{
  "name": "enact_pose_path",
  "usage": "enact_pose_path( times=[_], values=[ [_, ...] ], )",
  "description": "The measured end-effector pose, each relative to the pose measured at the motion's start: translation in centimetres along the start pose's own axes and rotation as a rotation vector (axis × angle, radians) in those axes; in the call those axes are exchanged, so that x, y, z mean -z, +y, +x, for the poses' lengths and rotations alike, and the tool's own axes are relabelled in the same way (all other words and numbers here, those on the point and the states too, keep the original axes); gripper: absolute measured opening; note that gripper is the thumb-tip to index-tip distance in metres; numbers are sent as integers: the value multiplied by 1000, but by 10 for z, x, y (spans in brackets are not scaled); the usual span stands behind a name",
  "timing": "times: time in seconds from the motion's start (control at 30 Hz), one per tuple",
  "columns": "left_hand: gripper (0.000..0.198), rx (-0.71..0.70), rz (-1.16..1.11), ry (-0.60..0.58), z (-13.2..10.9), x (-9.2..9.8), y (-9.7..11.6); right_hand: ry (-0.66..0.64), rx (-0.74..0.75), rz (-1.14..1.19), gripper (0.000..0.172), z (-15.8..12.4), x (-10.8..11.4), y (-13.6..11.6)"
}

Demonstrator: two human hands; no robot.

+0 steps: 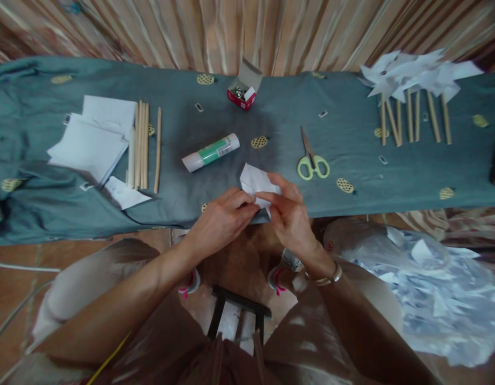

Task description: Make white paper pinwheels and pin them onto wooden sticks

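Observation:
A small folded piece of white paper point(258, 177) is between my two hands at the near edge of the cloth-covered table. My left hand point(225, 218) pinches its lower left side with thumb and fingers. On its right side, my right hand point(289, 211) grips it, the index finger laid across the paper. Just beyond my left hand lies a glue stick point(211, 152) with a green label. Scissors point(311, 160) with light green handles rest to the right of my right hand, blades pointing away.
White paper sheets point(89, 147) and several wooden sticks point(142, 144) lie on the left. A small red box point(242, 93) of metal pins stands open at the back. Paper pinwheels point(418, 77) on sticks lie at the far right. A plastic bag point(435, 294) of white paper pieces sits below right.

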State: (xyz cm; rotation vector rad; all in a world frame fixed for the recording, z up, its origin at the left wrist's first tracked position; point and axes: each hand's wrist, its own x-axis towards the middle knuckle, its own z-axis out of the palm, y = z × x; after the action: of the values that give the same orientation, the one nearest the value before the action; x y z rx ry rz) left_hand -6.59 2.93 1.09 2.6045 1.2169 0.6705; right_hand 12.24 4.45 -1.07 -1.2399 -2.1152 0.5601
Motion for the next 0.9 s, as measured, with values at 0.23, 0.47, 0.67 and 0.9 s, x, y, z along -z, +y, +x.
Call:
enact_pose_path(
  times=[0.23,0.47,0.67,0.9],
  values=[
    [17,-4,65,10,-1,3,-7,101,-56,12,42,7,11,9],
    [20,65,135,44,2,13,-29,62,-41,-44,36,7,15,7],
    [21,83,178,36,4,18,-35,49,-26,-25,33,3,15,-7],
    [16,22,229,112,3,15,-21,37,6,-24,33,-1,14,-9]
  ],
)
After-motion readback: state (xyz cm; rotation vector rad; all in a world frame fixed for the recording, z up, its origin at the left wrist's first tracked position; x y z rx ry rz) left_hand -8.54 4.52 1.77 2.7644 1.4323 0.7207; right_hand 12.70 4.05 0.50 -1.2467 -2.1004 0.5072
